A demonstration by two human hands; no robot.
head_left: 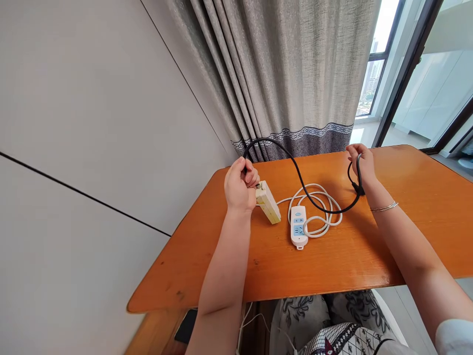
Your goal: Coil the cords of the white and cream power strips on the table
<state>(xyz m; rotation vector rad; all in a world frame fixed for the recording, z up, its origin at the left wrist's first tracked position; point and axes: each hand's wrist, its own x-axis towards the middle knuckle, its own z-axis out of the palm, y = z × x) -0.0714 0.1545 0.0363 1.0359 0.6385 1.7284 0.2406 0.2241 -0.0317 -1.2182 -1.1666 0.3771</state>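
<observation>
A black cable (295, 165) runs in a loose curve between my two hands above the table. My left hand (239, 185) is closed on one end of it, at the table's far left. Over at the right, my right hand (361, 161) has its fingers curled round the cable's other part, which bends over the hand; a black plug-like end (357, 188) hangs beside the wrist. Right against my left hand is a cream-coloured block (269, 203), tilted; what joins it to the hand is hidden. A white power strip (298, 227) lies between my forearms, its white cord (334, 217) coiled next to it.
The orange wooden table (207, 266) has rounded corners and its near edge is close to my lap. A white wall panel (92, 123) borders it at left, a grey curtain (295, 74) behind. A dark flat object (185, 326) lies below the table.
</observation>
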